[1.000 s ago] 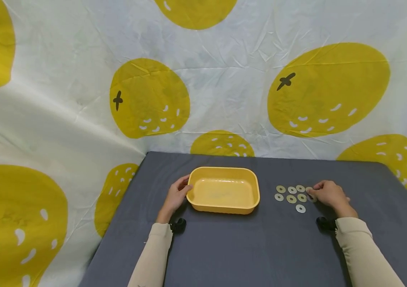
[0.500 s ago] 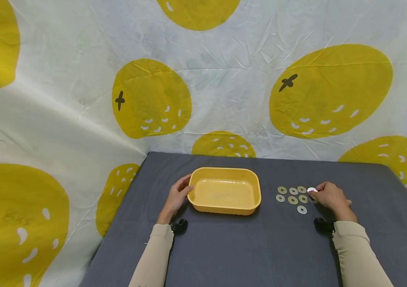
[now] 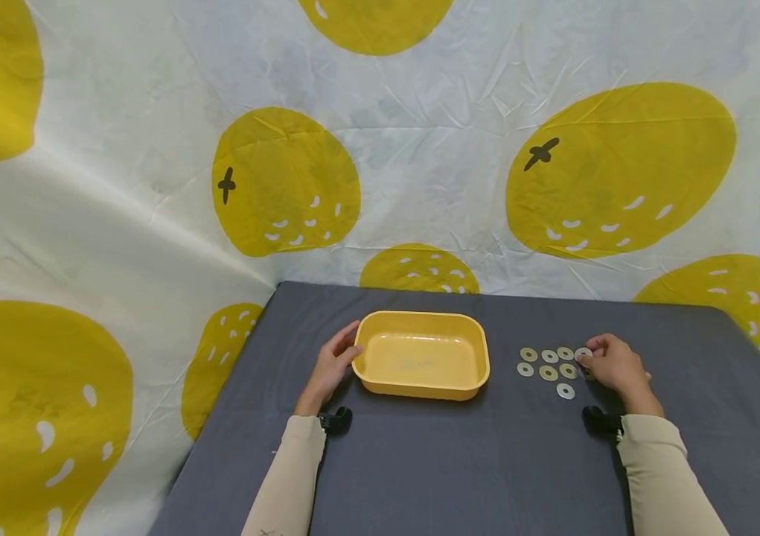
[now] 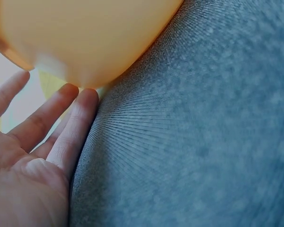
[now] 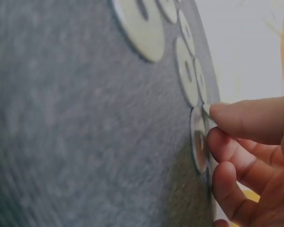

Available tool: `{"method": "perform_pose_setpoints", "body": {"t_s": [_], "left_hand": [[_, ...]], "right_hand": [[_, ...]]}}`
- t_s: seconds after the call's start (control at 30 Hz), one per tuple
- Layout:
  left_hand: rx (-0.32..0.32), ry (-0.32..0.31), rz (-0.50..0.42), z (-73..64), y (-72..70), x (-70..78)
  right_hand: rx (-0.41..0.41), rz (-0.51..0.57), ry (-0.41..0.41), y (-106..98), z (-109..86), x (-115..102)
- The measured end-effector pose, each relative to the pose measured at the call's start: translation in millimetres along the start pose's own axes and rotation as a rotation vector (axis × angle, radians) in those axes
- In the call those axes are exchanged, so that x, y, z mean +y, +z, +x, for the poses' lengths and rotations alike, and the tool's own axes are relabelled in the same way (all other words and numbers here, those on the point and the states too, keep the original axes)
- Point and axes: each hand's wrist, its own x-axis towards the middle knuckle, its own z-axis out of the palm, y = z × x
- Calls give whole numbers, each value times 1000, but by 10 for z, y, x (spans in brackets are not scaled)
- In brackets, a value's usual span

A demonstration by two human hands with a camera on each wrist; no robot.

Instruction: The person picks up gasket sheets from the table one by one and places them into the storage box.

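In the head view, a yellow plastic basin [image 3: 420, 389] stands on the dark grey cloth. My left hand [image 3: 327, 372] holds its left end, the thumb over the rim and the fingers [image 4: 68, 135] along the outer wall. To the right of the basin lie several flat metal washers [image 3: 548, 373], silver and brass-coloured, each with a centre hole. My right hand [image 3: 615, 365] pinches a silver washer [image 3: 583, 351] at the far right of the group. Just below its fingertips, another washer [image 5: 197, 142] lies on the cloth, partly hidden in the head view.
Dark grey cloth [image 3: 460, 461] covers the table. A white curtain [image 3: 420, 179] printed with yellow fruit hangs behind and along the left. Both wrists carry a black strap mount [image 3: 601, 421].
The right fingers have tilted and shifted the silver washer slightly, and its face now shows beside the thumb. The left hand and basin stay put; the head view has shifted a little.
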Motion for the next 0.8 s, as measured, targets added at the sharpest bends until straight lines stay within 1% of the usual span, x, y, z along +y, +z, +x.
{"method": "perform_pose_setpoints", "body": {"t_s": [0.17, 0.37, 0.47, 0.67, 0.8], "left_hand": [[-20, -8, -23, 0, -21, 8], [-41, -22, -67, -1, -28, 23], [-43, -33, -81, -5, -34, 32], [-50, -63, -112, 7, -52, 46], [-62, -64, -120, -2, -58, 68]], "right_hand": [[70, 14, -26, 37, -19, -37], [129, 8, -110, 47, -39, -120], [136, 20, -138, 34, -58, -193], [124, 68, -160, 0, -110, -367], [124, 104, -187, -9, -158, -505]]}}
